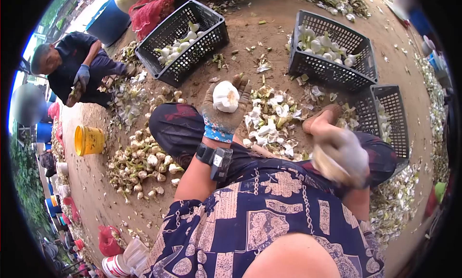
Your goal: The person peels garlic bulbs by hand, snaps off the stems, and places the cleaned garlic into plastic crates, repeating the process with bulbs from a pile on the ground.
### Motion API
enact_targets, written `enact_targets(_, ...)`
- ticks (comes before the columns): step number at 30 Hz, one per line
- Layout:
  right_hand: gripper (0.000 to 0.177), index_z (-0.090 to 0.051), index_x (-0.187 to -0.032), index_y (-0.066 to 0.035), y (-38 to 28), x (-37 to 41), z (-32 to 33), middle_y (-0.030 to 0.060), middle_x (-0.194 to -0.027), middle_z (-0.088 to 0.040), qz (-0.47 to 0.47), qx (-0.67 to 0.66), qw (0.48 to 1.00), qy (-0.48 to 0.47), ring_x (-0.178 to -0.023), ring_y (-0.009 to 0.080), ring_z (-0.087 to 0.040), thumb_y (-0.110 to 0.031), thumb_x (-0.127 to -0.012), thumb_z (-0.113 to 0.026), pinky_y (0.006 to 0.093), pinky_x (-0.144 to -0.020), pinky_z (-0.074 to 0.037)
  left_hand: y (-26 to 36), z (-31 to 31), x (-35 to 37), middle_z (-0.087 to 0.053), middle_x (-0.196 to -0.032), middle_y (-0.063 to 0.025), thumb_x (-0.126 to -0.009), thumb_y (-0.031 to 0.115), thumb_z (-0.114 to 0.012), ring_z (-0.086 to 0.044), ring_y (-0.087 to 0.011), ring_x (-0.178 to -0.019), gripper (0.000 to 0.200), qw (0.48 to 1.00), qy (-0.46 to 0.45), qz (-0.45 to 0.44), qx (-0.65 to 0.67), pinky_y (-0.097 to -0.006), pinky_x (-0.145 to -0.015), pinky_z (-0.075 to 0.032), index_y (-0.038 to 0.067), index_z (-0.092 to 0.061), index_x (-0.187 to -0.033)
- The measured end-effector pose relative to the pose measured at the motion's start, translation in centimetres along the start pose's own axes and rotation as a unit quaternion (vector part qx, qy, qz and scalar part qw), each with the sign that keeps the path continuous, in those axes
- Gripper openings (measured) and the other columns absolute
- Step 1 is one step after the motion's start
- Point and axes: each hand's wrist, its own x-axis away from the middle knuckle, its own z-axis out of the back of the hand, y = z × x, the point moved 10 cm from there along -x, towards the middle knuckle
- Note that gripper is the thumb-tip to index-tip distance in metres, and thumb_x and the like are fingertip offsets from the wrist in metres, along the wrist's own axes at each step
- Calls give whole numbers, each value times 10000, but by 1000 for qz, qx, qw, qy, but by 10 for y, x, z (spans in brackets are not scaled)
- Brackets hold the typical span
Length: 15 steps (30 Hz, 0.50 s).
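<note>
A white peeled garlic bulb rests in my gloved left hand, palm up above my lap, with the fingers curled at its far side. My gloved right hand is smeared by motion over my right knee, and its fingers and anything in them cannot be made out. Between my legs lies a heap of white garlic peelings. Unpeeled garlic bulbs are piled beside my left knee.
Black crates holding white bulbs stand ahead; another crate is by my right knee. A yellow bucket stands at left. A co-worker with gloved hands sits at upper left. Red net bags lie lower left.
</note>
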Motion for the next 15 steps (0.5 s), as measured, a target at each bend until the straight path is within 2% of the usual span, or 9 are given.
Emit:
enact_targets(2, 515, -533, -1148, -5, 37, -26, -14, 218, -1009, -602, -120, 405, 906, -32, -876, 333, -606, -36, -645, -640, 351, -768, -500, -14, 6, 3, -599, -1038, -215, -881, 280, -480, -531, -361, -1064, 329, 1000, 19, 24, -3, -495, -1008, -366, -21, -569, -979)
enact_targets(4, 528, -462, -1242, -29, -4, -41, -32, 216, -1186, -520, 115, 269, 954, 58, -1122, 324, -509, -63, -750, -652, 363, -896, -447, -30, 19, -2, -617, -988, -184, -884, 294, -487, -566, -321, -1010, 328, 997, 32, 66, 8, -474, -947, -431, -8, -572, -983)
enact_targets(6, 616, -457, -1238, -41, -30, -54, -45, 226, -1194, -496, 134, -34, 985, 107, -1088, 356, -514, -88, -663, -675, 398, -897, -448, -40, 38, -1, -586, -989, -119, -910, 419, -471, -589, -262, -924, 409, 986, 83, 39, -143, -426, -881, -483, 44, -524, -1066)
enact_targets(8, 602, -468, -1226, -58, -61, -68, -58, 204, -1219, -483, 210, 65, 963, 153, -1122, 357, -482, -103, -668, -688, 395, -918, -437, -67, 25, 14, -573, -1046, -106, -883, 519, -464, -576, -248, -967, 510, 944, 22, 84, -318, -391, -880, -482, 72, -514, -1122)
enact_targets(10, 596, -489, -1199, -74, -40, -86, -63, 171, -1184, -493, 171, 110, 969, 137, -1088, 353, -502, -116, -647, -711, 381, -896, -452, -94, 2, 34, -564, -1078, -101, -822, 615, -488, -555, -235, -1017, 654, 950, -67, 217, -214, -373, -900, -464, 95, -471, -1217)
enact_targets(11, 497, -534, -1128, -67, -43, -91, -52, 146, -1152, -500, 148, 46, 985, 75, -1071, 327, -514, -109, -669, -720, 377, -898, -449, -90, -13, 40, -543, -1138, -104, -765, 673, -511, -532, -227, -1057, 790, 941, -104, 213, -240, -376, -932, -437, 95, -401, -1293)
enact_targets(12, 443, -550, -1076, -42, -63, -86, -29, 127, -1083, -517, 221, -24, 970, 100, -1003, 296, -538, -72, -660, -699, 355, -843, -471, -84, -22, 33, -492, -1220, -115, -739, 676, -543, -499, -228, -1104, 862, 937, -148, 180, -260, -389, -973, -400, 82, -343, -1330)
enact_targets(14, 396, -554, -1051, -30, -55, -91, 39, 145, -980, -549, 264, 98, 910, 303, -855, 273, -576, -53, -675, -677, 357, -732, -496, -53, -42, 35, -443, -1277, -122, -725, 686, -552, -452, -243, -1162, 908, 936, -179, 97, -286, -395, -989, -382, 60, -321, -1342)
enact_targets(15, 372, -548, -1030, -15, -15, -111, 70, 154, -951, -565, 34, -84, 957, 274, -769, 282, -588, -79, -685, -671, 367, -667, -507, -26, -55, 37, -432, -1284, -128, -733, 683, -546, -416, -261, -1202, 918, 929, -190, 47, -313, -405, -997, -368, 41, -310, -1346)
